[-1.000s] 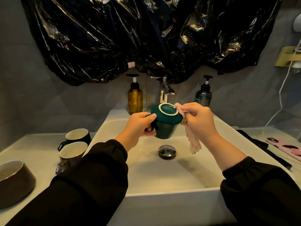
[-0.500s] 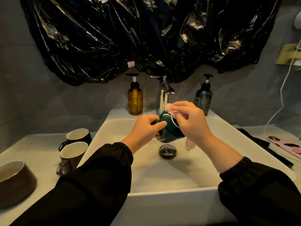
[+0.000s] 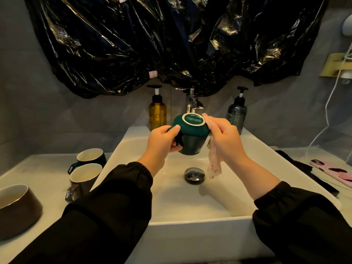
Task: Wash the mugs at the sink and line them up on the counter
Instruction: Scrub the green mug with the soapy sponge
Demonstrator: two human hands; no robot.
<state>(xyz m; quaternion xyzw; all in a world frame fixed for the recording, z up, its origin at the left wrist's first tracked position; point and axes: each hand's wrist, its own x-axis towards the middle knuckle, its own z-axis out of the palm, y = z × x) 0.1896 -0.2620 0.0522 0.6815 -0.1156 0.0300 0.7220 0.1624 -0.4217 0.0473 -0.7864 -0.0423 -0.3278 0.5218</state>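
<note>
Green mug [image 3: 191, 137], upside down above the sink [image 3: 190, 221] (near its back edge): left hand [image 3: 163, 142] grips the handle, right hand [image 3: 222, 137] pinches a cloth [image 3: 214, 162] against it.

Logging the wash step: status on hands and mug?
Left hand grips the dark green ceramic mug by its handle, upside down over the white sink. Right hand holds a pale patterned cloth against its side. Nothing in the way.

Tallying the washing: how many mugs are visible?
3: one green mug upside down over the sink, gripped by the left hand; a second green mug and a brown mug upright on the left counter. None seem hidden.
</note>
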